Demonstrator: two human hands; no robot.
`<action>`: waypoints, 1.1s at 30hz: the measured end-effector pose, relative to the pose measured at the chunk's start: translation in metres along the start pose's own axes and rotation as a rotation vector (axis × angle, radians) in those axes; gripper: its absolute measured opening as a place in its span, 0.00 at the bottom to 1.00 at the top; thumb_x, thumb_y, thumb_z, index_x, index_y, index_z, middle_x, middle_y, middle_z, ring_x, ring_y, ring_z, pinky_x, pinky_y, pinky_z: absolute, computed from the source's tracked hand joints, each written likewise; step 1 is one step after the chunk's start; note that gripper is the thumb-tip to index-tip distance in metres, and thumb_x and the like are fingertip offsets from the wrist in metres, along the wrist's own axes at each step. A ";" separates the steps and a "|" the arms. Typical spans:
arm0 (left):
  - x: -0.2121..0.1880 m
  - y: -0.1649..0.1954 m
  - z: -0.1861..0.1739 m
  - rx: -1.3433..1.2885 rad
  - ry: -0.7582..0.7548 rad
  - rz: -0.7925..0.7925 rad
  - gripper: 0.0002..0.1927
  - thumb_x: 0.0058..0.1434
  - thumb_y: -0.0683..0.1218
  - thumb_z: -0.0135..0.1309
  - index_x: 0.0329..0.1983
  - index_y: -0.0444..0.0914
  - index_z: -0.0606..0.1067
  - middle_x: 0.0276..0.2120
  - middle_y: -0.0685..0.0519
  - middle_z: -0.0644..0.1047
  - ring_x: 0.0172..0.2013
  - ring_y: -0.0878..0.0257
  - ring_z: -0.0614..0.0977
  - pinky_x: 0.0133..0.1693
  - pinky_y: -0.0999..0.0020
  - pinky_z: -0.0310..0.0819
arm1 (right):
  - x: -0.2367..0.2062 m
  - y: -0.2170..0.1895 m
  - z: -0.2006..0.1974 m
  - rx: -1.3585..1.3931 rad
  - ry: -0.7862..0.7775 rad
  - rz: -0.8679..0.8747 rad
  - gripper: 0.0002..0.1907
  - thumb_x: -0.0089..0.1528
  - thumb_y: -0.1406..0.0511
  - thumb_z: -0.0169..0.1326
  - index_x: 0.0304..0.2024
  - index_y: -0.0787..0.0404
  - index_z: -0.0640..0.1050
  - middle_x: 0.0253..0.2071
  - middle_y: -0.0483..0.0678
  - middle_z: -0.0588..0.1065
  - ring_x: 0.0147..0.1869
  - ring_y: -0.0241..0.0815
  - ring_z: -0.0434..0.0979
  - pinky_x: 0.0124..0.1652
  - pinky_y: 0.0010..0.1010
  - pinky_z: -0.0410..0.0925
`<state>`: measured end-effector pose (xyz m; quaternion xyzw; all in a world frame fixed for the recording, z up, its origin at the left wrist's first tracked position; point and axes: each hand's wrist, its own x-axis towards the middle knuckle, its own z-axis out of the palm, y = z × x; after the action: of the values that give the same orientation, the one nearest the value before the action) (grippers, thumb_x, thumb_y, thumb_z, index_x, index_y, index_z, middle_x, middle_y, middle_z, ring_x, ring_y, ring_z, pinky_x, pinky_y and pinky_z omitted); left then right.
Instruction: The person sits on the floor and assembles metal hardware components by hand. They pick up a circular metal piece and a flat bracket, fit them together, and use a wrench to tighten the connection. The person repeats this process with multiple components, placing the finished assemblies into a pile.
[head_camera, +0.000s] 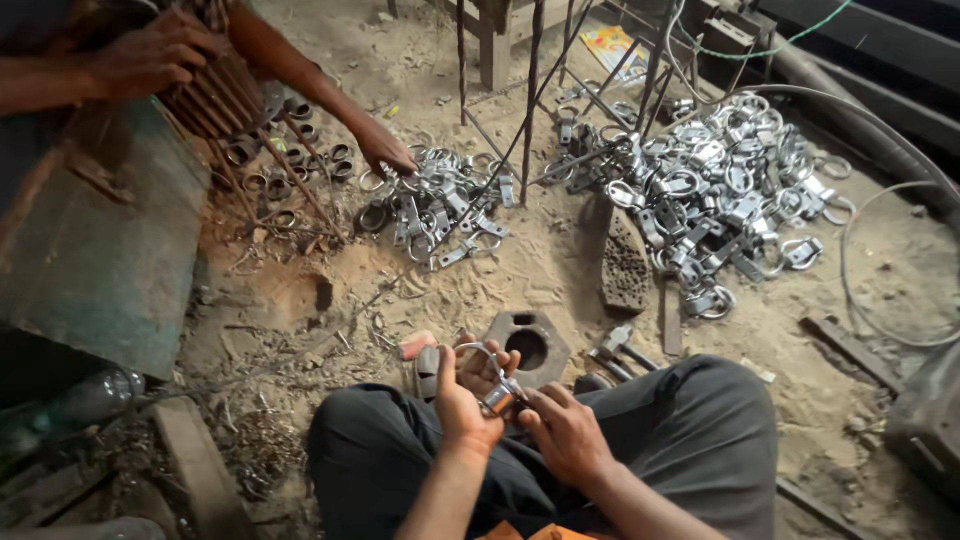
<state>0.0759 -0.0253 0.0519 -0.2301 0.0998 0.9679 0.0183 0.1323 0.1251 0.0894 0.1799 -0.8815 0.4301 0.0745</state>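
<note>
Both of your hands meet over your lap, above the dark trousers. Your left hand is closed around a metal clamp piece, thumb and fingers wrapped about its ring end. Your right hand touches the same piece from the other side, fingertips pinched on its lower end; the piece sits between the two hands and is partly hidden by them.

Just beyond your left hand, a flat grey metal block with a round hole lies on the sandy floor. Beside it, ahead of your right hand, lie a few loose bolts. Farther out from your right hand, a perforated dark slab stands on edge, and behind it spreads a large heap of shiny clamps. Thin steel rods rise between that heap and a smaller heap.

Well apart from your left hand, another person's hand rests on the smaller heap, near a group of dark rings. A second hand of that person grips a bundle of rusty rods. A grey cable loops far beyond your right hand.
</note>
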 end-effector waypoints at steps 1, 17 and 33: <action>0.000 0.003 0.001 -0.004 -0.011 -0.008 0.21 0.69 0.61 0.45 0.46 0.40 0.74 0.32 0.44 0.79 0.30 0.53 0.81 0.46 0.45 0.80 | 0.002 0.001 0.000 -0.014 -0.001 -0.030 0.14 0.62 0.64 0.55 0.48 0.64 0.80 0.38 0.56 0.75 0.38 0.60 0.78 0.35 0.44 0.70; -0.026 0.011 -0.005 0.543 -0.601 0.351 0.22 0.72 0.57 0.49 0.51 0.32 0.74 0.39 0.43 0.82 0.38 0.54 0.85 0.44 0.59 0.81 | 0.002 -0.002 -0.027 0.522 -0.472 0.781 0.15 0.69 0.58 0.47 0.40 0.60 0.80 0.19 0.41 0.69 0.15 0.33 0.66 0.17 0.27 0.62; -0.043 0.001 -0.015 0.516 -0.484 0.328 0.21 0.74 0.55 0.43 0.49 0.33 0.74 0.36 0.43 0.82 0.34 0.55 0.86 0.42 0.58 0.83 | -0.021 -0.026 -0.029 0.088 -0.299 0.300 0.14 0.64 0.61 0.51 0.33 0.67 0.77 0.22 0.57 0.73 0.24 0.52 0.73 0.30 0.42 0.68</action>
<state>0.1207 -0.0285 0.0587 0.0360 0.3681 0.9274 -0.0564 0.1609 0.1386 0.1203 0.1113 -0.8801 0.4430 -0.1298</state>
